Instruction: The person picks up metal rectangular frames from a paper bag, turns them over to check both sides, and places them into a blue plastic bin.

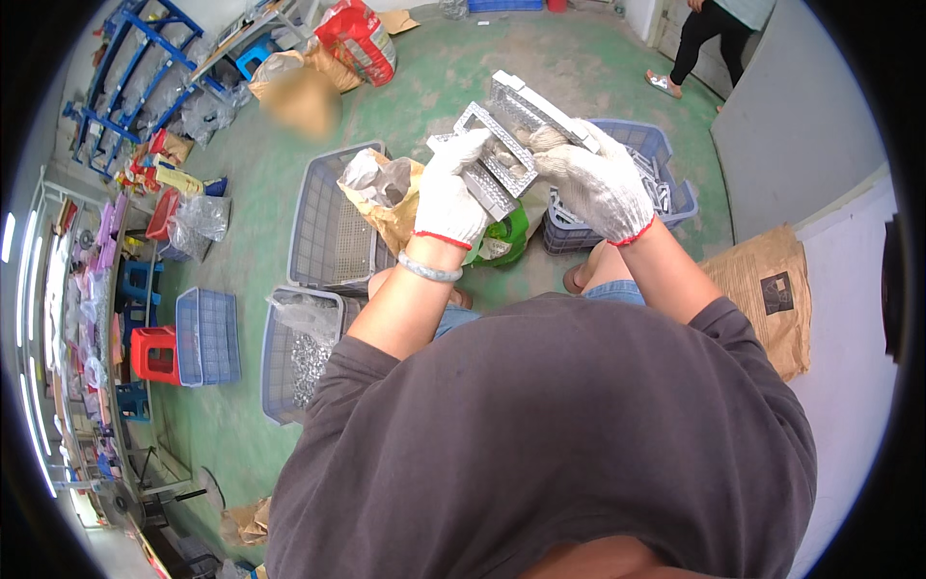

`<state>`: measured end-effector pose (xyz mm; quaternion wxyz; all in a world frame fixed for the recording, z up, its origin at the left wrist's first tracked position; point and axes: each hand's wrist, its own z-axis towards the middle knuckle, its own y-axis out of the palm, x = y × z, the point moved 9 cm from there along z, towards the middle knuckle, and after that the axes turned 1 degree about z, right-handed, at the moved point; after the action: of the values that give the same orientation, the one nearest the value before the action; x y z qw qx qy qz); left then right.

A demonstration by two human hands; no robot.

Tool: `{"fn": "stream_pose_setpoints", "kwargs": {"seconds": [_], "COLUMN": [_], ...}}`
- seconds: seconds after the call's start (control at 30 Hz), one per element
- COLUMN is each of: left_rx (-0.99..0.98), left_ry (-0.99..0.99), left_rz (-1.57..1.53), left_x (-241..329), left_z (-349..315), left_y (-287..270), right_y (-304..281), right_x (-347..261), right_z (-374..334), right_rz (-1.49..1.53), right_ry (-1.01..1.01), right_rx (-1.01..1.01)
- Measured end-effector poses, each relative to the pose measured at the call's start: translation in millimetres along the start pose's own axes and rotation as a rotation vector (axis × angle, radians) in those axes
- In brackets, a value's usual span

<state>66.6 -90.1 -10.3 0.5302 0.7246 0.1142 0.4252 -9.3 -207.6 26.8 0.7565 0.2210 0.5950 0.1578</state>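
Up at twelve o'clock in the head view, the left hand, in a white red-cuffed glove, pinches a grey frame; its fingers close on the piece, their tips partly hidden. That frame tilts, its long axis running from about half past ten to half past four, the open middle showing. At two o'clock, the right hand curls its fingers together against a grey bar, which points toward ten, its tail toward four; I can't tell where every fingertip sits.

Below spreads a scuffed green floor. A blue basket of grey parts sits at two, a grey basket at ten, a paper sack at three, and a red stool near nine. Another person stands beyond, between one and two.
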Motion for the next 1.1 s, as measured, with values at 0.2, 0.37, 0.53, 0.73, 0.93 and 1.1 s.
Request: {"fn": "stream_pose_setpoints", "kwargs": {"seconds": [0.2,0.37,0.53,0.73,0.93,1.1], "left_rx": [-0.127,-0.157,-0.148,-0.097,0.001,-0.008], "left_ry": [0.003,-0.047,0.006,-0.006,0.086,0.022], "left_rz": [-0.173,-0.204,-0.182,-0.107,-0.012,-0.142], "left_x": [3,1,-1,-6,7,5], "left_z": [0,3,-8,2,-7,-18], "left_y": [7,3,17,-15,-22,-10], "right_y": [7,8,10,23,28,58], "right_x": [2,6,14,0,-8,-28], "right_z": [0,1,1,-3,1,3], "right_rz": [0.069,0.1,0.157,0.006,-0.394,-1.451], "right_ry": [0.037,0.077,0.144,0.145,0.13,-0.364], "right_rx": [-0.054,-0.061,-0.089,-0.121,-0.059,-0.282]}}
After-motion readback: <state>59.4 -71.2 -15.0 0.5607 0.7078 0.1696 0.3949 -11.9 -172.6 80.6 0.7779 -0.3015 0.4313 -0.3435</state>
